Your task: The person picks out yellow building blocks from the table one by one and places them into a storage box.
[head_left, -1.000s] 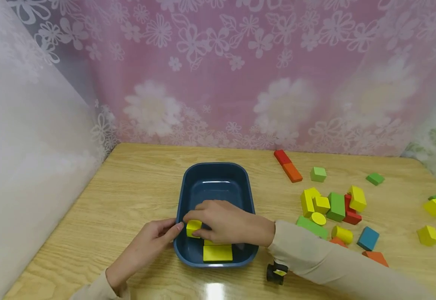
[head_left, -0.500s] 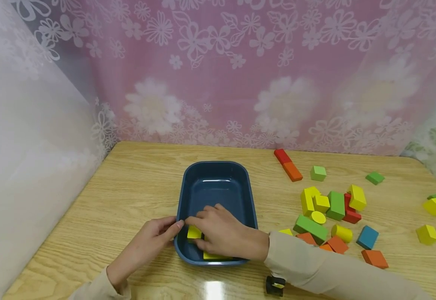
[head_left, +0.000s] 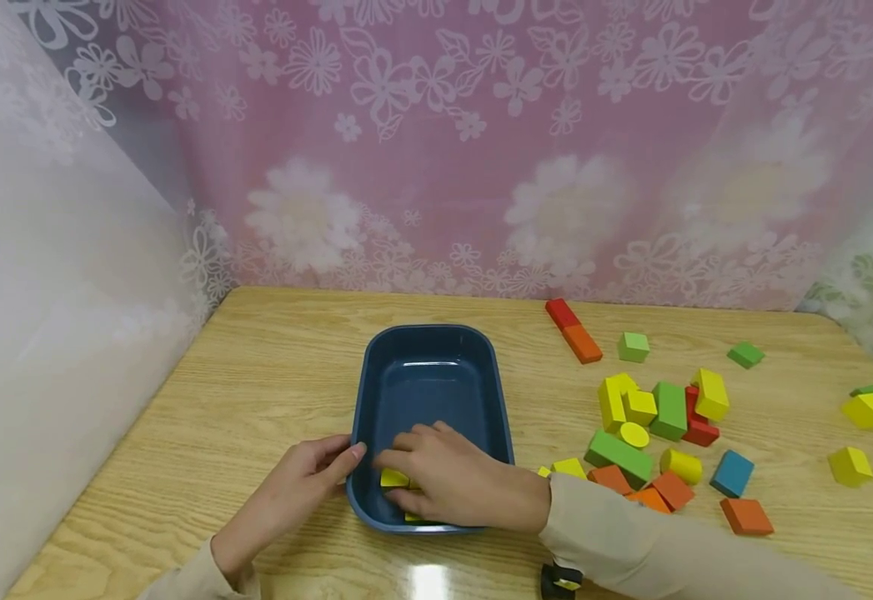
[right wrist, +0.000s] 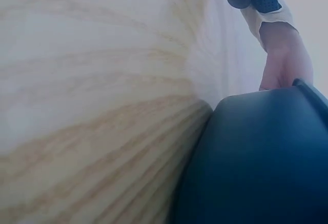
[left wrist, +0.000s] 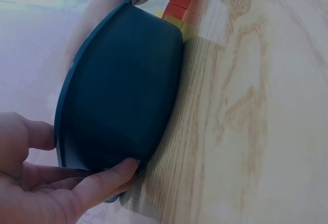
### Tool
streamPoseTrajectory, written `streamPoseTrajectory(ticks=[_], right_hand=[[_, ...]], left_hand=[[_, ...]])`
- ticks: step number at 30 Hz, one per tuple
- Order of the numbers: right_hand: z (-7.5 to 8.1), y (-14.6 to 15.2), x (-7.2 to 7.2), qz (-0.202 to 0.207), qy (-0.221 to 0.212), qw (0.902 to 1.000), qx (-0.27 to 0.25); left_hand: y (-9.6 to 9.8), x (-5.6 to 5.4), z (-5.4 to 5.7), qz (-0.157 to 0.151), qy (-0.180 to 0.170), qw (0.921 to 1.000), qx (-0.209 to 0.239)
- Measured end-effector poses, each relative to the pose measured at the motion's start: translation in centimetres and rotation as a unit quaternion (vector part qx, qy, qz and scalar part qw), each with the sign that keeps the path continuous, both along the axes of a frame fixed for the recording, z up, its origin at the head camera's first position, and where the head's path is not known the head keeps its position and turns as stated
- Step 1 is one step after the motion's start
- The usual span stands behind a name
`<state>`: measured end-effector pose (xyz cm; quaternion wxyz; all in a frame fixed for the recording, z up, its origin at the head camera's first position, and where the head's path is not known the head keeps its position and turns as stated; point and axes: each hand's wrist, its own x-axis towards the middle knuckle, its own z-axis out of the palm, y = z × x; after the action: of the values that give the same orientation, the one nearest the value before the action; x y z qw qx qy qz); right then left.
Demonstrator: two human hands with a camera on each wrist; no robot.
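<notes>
A dark blue plastic tray (head_left: pixel 430 404) stands on the wooden table, its outer side filling much of the left wrist view. My left hand (head_left: pixel 297 483) grips the tray's left rim, thumb on top and fingers against the outside wall (left wrist: pixel 120 85). Inside the near end, my right hand (head_left: pixel 459 482) holds a yellow block (head_left: pixel 393 477) between thumb and fingers. Beneath that hand a flat yellow block (head_left: pixel 417 518) lies on the tray floor, mostly covered. The right wrist view shows only the tray's outside (right wrist: pixel 256 157) and the table, not the right fingers.
Right of the tray lie scattered wooden blocks: a green bar (head_left: pixel 619 459), a yellow cylinder (head_left: pixel 680 467), a blue block (head_left: pixel 732 473) and several red, orange and yellow ones. Two end-to-end bars, one an orange bar (head_left: pixel 582 343), lie farther back. A floral curtain (head_left: pixel 436 167) hangs behind the table.
My right hand has shifted toward the tray's near end, and the yellow block in its fingers has moved slightly nearer and to the right. The left hand stays at the rim.
</notes>
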<state>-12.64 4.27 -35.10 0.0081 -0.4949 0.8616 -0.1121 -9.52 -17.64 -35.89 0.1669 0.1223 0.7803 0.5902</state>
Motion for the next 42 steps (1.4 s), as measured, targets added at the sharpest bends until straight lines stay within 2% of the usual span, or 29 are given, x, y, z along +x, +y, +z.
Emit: streamPoseTrajectory(ticks=[7,16,22,26,30,34,38,42], right_hand=[[0.0,0.0,0.1,0.001,-0.008,0.9998,-0.019],[1.4,1.5,-0.1,-0.044,-0.029,0.995,-0.085],[2.7,5.2,-0.7,-0.068,-0.036,0.9863,-0.146],[4.0,9.7,-1.7,-0.119,-0.011,0.979,-0.165],[4.4,15.4,-3.0,-0.187,0.016,0.975,-0.119],[3.3,20.8,-4.0,-0.236,-0.008,0.9708,-0.039],[1.9,24.2,-3.9,-0.252,-0.023,0.9672,-0.013],[1.2,25.3,-3.4,-0.249,-0.029,0.9679,-0.017]], left_hand=[[0.0,0.0,-0.1,0.004,0.006,0.9999,-0.009],[0.1,0.1,0.1,0.017,-0.002,0.9997,-0.016],[0.3,0.2,0.3,0.02,-0.006,0.9996,-0.021],[0.4,0.1,0.4,0.022,-0.013,0.9993,-0.026],[0.5,0.1,0.4,0.029,-0.01,0.9989,-0.035],[0.5,0.1,0.5,0.038,-0.009,0.9984,-0.04],[0.5,0.2,0.4,0.035,-0.01,0.9987,-0.036],[0.5,0.2,0.2,0.036,-0.012,0.9986,-0.036]])
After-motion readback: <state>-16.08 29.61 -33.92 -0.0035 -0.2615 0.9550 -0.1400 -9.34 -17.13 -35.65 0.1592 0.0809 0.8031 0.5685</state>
